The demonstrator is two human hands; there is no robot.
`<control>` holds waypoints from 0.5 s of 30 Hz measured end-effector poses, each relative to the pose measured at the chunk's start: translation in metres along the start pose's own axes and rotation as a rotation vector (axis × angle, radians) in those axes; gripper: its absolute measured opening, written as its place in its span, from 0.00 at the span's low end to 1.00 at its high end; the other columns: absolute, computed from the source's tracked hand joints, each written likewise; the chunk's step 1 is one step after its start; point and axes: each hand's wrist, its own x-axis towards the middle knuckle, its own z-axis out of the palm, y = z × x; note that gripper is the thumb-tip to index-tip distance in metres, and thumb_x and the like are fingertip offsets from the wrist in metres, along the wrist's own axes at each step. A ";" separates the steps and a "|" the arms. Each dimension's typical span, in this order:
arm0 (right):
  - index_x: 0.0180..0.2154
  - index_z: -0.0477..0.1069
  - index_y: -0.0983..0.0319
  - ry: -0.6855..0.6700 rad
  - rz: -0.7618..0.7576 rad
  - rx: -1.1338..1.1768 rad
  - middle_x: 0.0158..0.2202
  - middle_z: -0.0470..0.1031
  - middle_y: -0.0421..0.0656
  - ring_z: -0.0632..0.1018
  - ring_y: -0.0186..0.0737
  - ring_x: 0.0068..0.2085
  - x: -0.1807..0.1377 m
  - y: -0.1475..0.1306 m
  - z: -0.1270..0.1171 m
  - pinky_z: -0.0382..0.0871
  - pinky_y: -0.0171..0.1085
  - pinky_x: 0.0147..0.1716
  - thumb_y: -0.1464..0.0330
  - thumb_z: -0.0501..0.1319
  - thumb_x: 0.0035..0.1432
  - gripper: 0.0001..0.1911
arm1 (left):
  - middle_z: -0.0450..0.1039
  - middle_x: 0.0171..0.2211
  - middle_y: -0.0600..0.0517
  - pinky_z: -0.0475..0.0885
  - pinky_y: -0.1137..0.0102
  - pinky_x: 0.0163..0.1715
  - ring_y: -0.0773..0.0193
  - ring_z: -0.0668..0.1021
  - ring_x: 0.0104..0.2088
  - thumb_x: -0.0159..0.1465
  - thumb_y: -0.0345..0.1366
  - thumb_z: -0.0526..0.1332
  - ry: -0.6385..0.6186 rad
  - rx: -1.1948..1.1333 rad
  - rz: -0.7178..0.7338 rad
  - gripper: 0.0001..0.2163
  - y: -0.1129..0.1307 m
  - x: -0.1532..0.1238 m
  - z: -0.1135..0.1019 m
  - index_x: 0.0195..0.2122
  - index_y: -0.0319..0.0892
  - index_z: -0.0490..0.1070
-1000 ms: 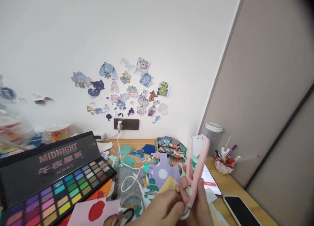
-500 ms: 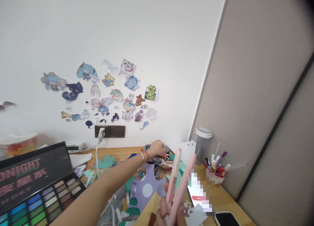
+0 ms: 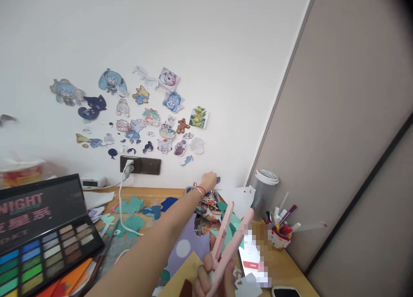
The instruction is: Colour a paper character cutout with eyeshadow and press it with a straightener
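My left hand (image 3: pixel 209 181) reaches to the back of the desk near the wall, its fingers closed. A small dark grey end (image 3: pixel 218 180) pokes out beside it; what the fingers hold is mostly hidden. Just below lies a clear bag of printed pictures (image 3: pixel 206 208). In the foreground my right hand (image 3: pixel 206 274) is wrapped round a pink hair straightener (image 3: pixel 230 241). The straightener's two arms point up and stand apart. Beneath it are a tan sheet (image 3: pixel 183 271) and purple paper with a white dot (image 3: pixel 190 241).
An open eyeshadow palette (image 3: pixel 41 236) fills the left. Teal paper scraps (image 3: pixel 132 205) and a white cable (image 3: pixel 121 202) lie behind it. On the right stand a lidded clear canister (image 3: pixel 265 193) and a pen cup (image 3: pixel 279 239), near a lit phone (image 3: pixel 253 258) and a dark-screened device (image 3: pixel 285 292).
My left hand has risen slightly from the bag, with a grey end now showing past it. My right hand and the straightener have shifted a little left and down in view.
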 end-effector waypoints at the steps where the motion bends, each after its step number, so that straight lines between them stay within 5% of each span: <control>1: 0.40 0.71 0.56 -0.005 -0.015 -0.028 0.22 0.57 0.34 0.54 0.27 0.17 0.001 -0.003 0.001 0.55 0.28 0.13 0.49 0.63 0.46 0.23 | 0.68 0.46 0.46 0.72 0.60 0.40 0.59 0.74 0.42 0.63 0.38 0.57 0.011 -0.052 -0.016 0.13 0.005 0.001 -0.009 0.47 0.38 0.66; 7: 0.40 0.70 0.55 -0.022 -0.002 -0.163 0.23 0.58 0.35 0.56 0.28 0.17 -0.005 -0.018 0.009 0.57 0.29 0.14 0.49 0.60 0.50 0.21 | 0.70 0.40 0.48 0.74 0.66 0.32 0.64 0.75 0.34 0.64 0.39 0.56 0.091 -0.400 -0.113 0.13 0.002 -0.043 -0.082 0.47 0.38 0.65; 15: 0.37 0.69 0.61 -0.124 0.140 -0.318 0.15 0.53 0.30 0.45 0.21 0.13 -0.013 0.019 0.037 0.44 0.25 0.10 0.45 0.52 0.53 0.27 | 0.69 0.27 0.54 0.70 0.74 0.20 0.72 0.71 0.21 0.64 0.39 0.55 0.264 -0.613 -0.043 0.11 -0.046 -0.218 -0.192 0.42 0.37 0.66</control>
